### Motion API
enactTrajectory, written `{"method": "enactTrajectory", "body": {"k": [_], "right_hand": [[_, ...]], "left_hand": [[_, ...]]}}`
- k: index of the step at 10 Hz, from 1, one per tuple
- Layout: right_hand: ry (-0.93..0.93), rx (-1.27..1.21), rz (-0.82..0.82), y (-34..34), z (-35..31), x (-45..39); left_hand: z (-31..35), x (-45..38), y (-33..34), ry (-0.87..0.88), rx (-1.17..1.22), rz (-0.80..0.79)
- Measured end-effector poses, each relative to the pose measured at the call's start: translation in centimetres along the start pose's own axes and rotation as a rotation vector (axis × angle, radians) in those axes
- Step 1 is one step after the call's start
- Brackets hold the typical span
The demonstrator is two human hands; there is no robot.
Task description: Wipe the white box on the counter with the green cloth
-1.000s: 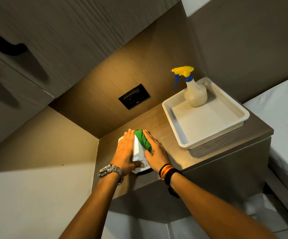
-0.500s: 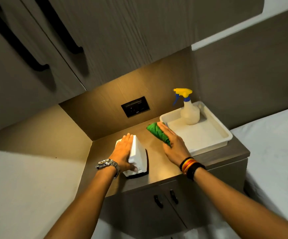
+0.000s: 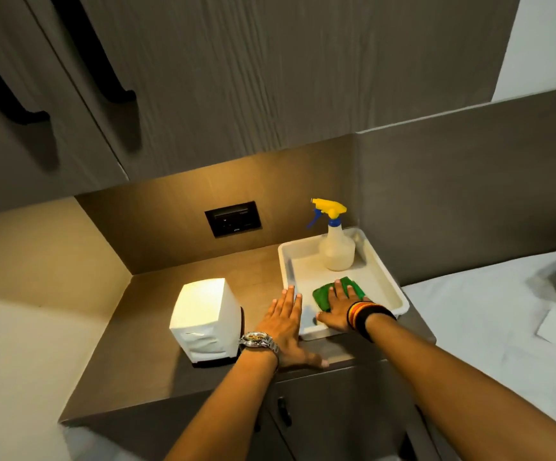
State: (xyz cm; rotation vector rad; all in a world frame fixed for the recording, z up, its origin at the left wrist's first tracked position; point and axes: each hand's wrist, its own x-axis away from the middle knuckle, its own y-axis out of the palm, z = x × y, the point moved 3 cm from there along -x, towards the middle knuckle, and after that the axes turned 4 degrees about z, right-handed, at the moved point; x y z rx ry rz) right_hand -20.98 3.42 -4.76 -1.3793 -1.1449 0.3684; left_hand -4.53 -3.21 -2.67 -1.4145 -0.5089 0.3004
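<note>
The box (image 3: 206,319) stands alone near the counter's (image 3: 157,377) left edge, the right hand (image 3: 338,309) lies flat on the cloth (image 3: 336,293) in the tray (image 3: 393,284), the left hand (image 3: 285,322) rests open, so wiping looks finished.

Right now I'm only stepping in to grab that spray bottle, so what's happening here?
A person's right hand presses the green cloth flat in the white tray, beside the spray bottle. The left hand lies flat on the counter. The white box stands untouched.
</note>
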Motion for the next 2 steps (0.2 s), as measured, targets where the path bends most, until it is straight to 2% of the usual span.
{"method": "enactTrajectory", "body": {"k": [1, 2], "right_hand": [[0.014, 0.043, -0.027, -0.11, -0.43, -0.26], [0.004, -0.019, 0.034, -0.45, -0.69, 0.66]], "left_hand": [[0.02, -0.07, 0.05, -0.022, 0.017, 0.021], [0.26, 0.58, -0.73, 0.015, -0.012, 0.017]]}}
